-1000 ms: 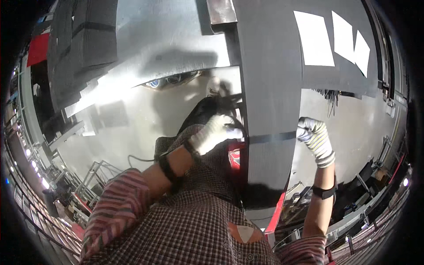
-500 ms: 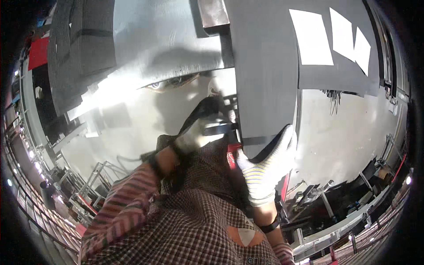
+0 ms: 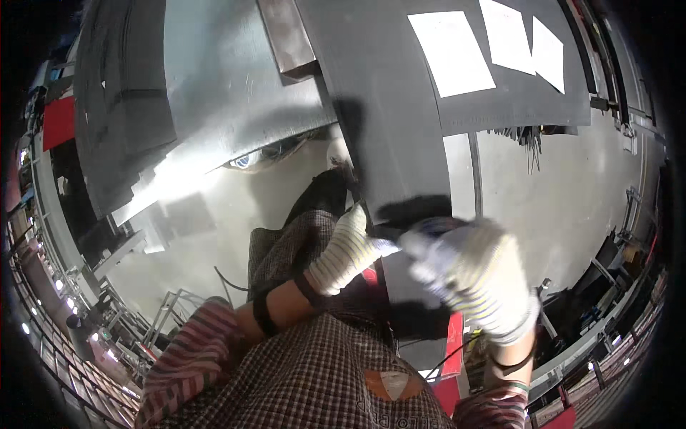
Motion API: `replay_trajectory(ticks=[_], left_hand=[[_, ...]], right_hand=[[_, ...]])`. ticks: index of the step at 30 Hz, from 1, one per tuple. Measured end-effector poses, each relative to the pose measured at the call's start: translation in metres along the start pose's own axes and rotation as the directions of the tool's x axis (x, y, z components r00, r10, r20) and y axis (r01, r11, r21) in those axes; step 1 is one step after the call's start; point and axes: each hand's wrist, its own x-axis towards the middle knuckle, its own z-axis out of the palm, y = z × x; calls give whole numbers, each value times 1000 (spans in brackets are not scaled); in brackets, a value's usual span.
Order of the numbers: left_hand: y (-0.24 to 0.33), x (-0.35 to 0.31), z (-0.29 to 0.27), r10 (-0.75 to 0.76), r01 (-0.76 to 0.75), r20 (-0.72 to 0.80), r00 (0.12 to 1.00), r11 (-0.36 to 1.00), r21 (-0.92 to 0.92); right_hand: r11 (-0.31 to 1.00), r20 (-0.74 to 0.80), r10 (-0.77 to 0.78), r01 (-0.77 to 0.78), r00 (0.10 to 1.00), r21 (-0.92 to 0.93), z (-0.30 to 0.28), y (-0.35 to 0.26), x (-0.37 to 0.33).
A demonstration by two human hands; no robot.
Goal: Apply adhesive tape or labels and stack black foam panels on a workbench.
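Observation:
A long dark grey sheet point(image 3: 386, 129) runs from the far side toward my waist. My left hand point(image 3: 345, 252), in a white striped glove, is at its left edge. That hand's thumb and fingertips are stretched apart, the fingertips pointing right at the sheet. Above the near part of the sheet is my right hand point(image 3: 482, 279), gloved alike. Its fingers look bent but are smeared by motion, so whether they hold anything is hidden. Something dark shows between the two hands, too unclear to name.
Three white paper sheets point(image 3: 451, 53) lie on dark grey material at the far right. A brown metal block point(image 3: 287, 36) rests farther off. At the left are a shiny metal sheet point(image 3: 214, 86) and a stack of dark sheets point(image 3: 128, 107). Red framing point(image 3: 451, 343) stands near my right forearm.
My right hand has lifted and moved right, its fingers now bent and blurred. My left hand has shifted slightly right and nearer, against the sheet's edge. The view has turned, slanting the grey sheet.

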Motion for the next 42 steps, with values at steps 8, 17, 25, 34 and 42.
replay_trajectory(ticks=[8, 17, 25, 34, 42], left_hand=[[32, 1, -6, -213, 251, 169, 962, 934, -255], [33, 26, -36, -3, 5, 9, 1000, 974, -226], [65, 48, -35, -227, 282, 189, 955, 891, -356], [3, 3, 6, -131, 166, 137, 982, 944, -284], [70, 0, -34, -89, 40, -235, 968, 978, -205]], right_hand=[[753, 257, 650, -559, 715, -348, 90, 149, -50], [945, -7, 211, -206, 977, -256, 38, 73, 5], [685, 45, 651, -612, 758, 396, 49, 67, 21], [867, 48, 497, -497, 866, -4, 55, 62, -16], [855, -85, 518, -512, 851, 79, -16, 26, -12]])
